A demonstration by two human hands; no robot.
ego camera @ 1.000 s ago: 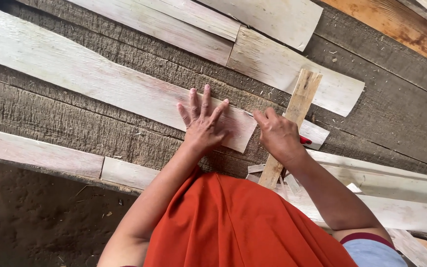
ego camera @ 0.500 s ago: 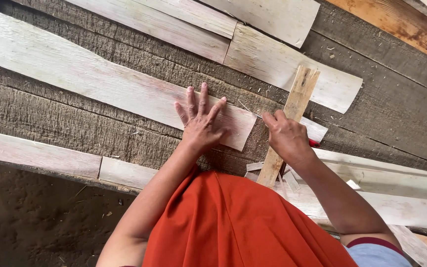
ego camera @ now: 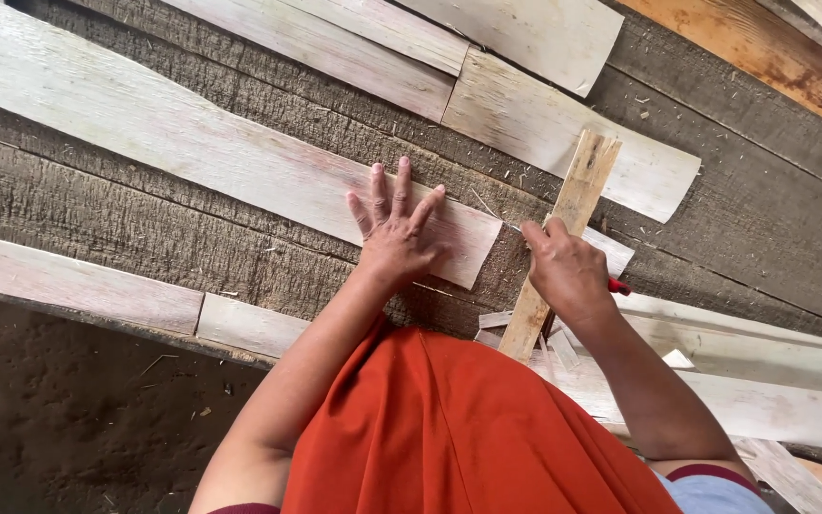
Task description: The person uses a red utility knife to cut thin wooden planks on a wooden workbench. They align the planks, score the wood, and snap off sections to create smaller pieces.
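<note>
Head view: the left hand (ego camera: 394,238) lies flat, fingers spread wide, pressing down the near end of a long pale thin wooden strip (ego camera: 192,152) that runs from far left toward the middle over dark rough weathered planks (ego camera: 107,224). The right hand (ego camera: 568,271) is closed around a small tool with a red handle (ego camera: 618,285), its thin tip touching the strip's cut end just beside a narrow tan wooden batten (ego camera: 563,243) that lies tilted across the planks.

To do this well, the flat hand should keep its weight close to the end being worked so the strip cannot slide, with its fingertips kept clear of the tip; the tool should follow the batten's edge in a steady line.

The tool's tip is too thin to tell whether it is a blade or a marker. An orange cloth (ego camera: 468,428) covers the near scraps, and more pale strips (ego camera: 563,143) are cut off by the frame's edges.
</note>
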